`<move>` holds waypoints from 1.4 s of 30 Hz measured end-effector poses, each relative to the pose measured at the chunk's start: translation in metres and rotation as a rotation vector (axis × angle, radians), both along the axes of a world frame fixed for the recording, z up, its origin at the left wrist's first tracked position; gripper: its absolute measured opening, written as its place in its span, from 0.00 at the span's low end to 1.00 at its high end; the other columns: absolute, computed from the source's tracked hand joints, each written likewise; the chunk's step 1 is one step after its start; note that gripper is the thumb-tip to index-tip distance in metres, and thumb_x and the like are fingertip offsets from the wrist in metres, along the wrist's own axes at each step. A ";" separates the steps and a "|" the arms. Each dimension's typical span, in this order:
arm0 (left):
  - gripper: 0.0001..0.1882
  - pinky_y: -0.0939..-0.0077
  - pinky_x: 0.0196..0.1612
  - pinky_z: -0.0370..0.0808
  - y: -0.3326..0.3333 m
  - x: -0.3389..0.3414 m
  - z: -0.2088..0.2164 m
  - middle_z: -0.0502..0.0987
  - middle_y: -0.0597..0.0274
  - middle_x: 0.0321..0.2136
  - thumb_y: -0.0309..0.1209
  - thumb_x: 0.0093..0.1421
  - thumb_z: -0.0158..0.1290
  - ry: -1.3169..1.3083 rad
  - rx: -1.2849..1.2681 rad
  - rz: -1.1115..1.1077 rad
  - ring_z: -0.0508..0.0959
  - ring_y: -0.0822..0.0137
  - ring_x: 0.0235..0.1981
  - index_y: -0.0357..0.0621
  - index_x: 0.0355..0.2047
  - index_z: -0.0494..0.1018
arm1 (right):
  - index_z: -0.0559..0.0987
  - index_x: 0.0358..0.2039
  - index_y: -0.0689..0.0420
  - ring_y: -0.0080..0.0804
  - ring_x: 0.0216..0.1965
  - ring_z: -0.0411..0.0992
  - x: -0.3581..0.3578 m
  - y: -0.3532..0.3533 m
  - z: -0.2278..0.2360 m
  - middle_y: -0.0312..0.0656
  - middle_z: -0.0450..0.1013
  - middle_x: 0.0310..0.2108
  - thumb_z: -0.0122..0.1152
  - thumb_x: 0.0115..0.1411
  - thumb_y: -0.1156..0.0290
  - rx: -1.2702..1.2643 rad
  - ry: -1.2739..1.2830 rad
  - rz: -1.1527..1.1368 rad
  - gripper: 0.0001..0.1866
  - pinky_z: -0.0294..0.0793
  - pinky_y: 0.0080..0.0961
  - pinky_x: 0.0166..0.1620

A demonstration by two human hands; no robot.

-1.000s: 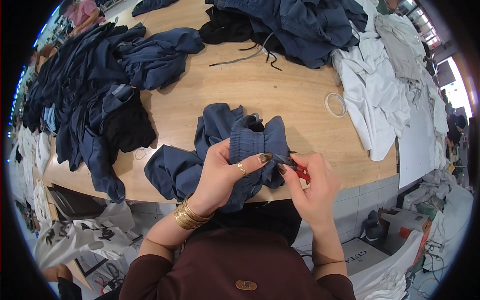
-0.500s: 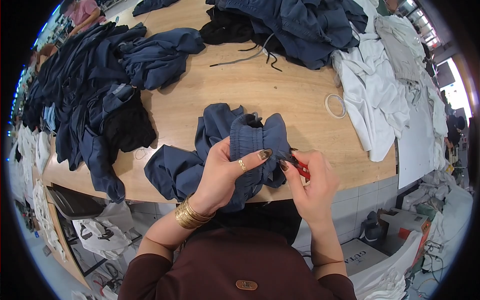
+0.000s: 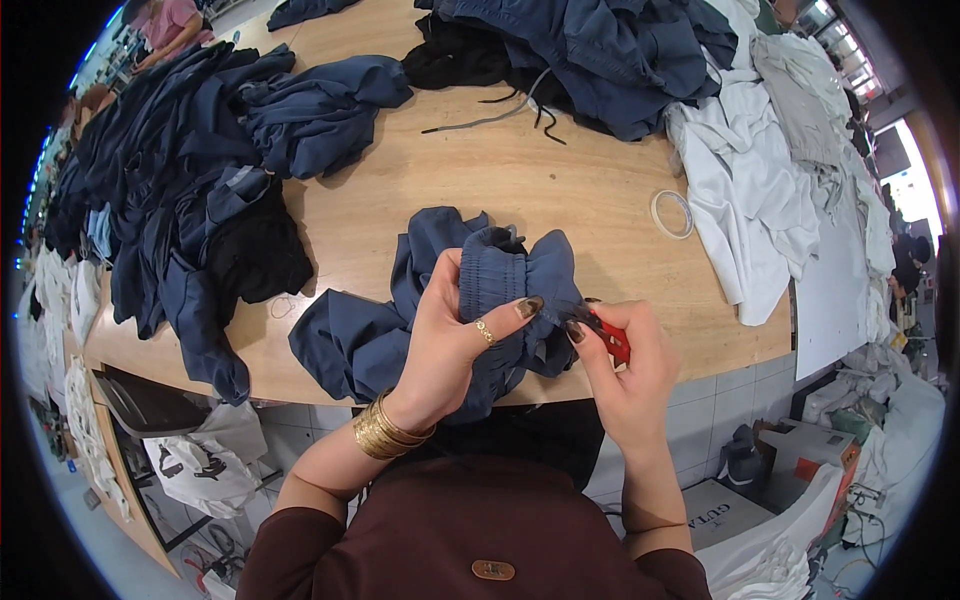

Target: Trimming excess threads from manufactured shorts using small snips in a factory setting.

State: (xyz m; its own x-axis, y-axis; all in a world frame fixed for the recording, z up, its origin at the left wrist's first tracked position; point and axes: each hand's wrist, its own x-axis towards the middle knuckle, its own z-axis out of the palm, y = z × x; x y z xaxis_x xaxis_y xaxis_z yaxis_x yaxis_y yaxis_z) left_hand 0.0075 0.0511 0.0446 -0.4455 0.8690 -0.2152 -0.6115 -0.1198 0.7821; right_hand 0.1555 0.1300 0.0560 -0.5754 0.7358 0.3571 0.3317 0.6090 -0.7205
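Dark blue trousers or shorts [image 3: 493, 285] with a gathered elastic waistband lie bunched at the near edge of the table. My left hand [image 3: 447, 338] is closed on the waistband, thumb on top and the other fingers hidden behind the cloth. In my right hand [image 3: 638, 365] are small red-handled thread snips [image 3: 614, 343], pinched between thumb and fingers. Their dark tip is at the right side of the garment, just beside my left thumb. Whether the blades touch a thread is too small to tell.
Piles of dark blue garments lie at the left [image 3: 180, 150] and far middle [image 3: 600, 60] of the wooden table [image 3: 480, 180]. White cloth [image 3: 745, 190] covers its right side, near a tape roll [image 3: 671, 214]. A person [image 3: 170, 30] sits at the far left. Boxes [image 3: 735, 515] stand below right.
My right hand and the snips have shifted slightly right, and the snips have turned a little, showing more red. My left hand keeps its hold on the waistband.
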 end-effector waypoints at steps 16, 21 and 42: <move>0.20 0.82 0.41 0.72 -0.002 0.000 -0.005 0.72 0.61 0.34 0.16 0.50 0.56 0.090 -0.012 0.002 0.74 0.77 0.35 0.40 0.38 0.57 | 0.73 0.28 0.58 0.33 0.21 0.66 -0.008 0.002 0.002 0.38 0.69 0.21 0.64 0.48 0.73 0.246 -0.052 0.038 0.09 0.63 0.25 0.21; 0.20 0.82 0.41 0.72 -0.001 -0.001 -0.001 0.72 0.61 0.34 0.16 0.49 0.56 0.063 -0.005 0.010 0.74 0.77 0.35 0.40 0.37 0.58 | 0.73 0.27 0.58 0.32 0.20 0.66 -0.007 0.001 -0.002 0.38 0.68 0.19 0.64 0.48 0.73 0.178 -0.003 -0.047 0.08 0.63 0.25 0.21; 0.20 0.82 0.41 0.72 -0.003 -0.003 -0.002 0.71 0.61 0.34 0.16 0.49 0.56 0.085 -0.004 0.003 0.73 0.77 0.36 0.41 0.36 0.57 | 0.73 0.27 0.57 0.30 0.20 0.66 -0.005 0.005 0.003 0.36 0.68 0.19 0.65 0.46 0.73 0.213 -0.017 -0.012 0.09 0.63 0.24 0.21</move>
State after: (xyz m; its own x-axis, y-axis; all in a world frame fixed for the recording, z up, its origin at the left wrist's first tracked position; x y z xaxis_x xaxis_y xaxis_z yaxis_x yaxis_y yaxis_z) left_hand 0.0044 0.0477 0.0423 -0.4654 0.8667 -0.1795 -0.5422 -0.1188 0.8318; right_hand 0.1508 0.1353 0.0594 -0.5742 0.6516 0.4957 0.3510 0.7429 -0.5699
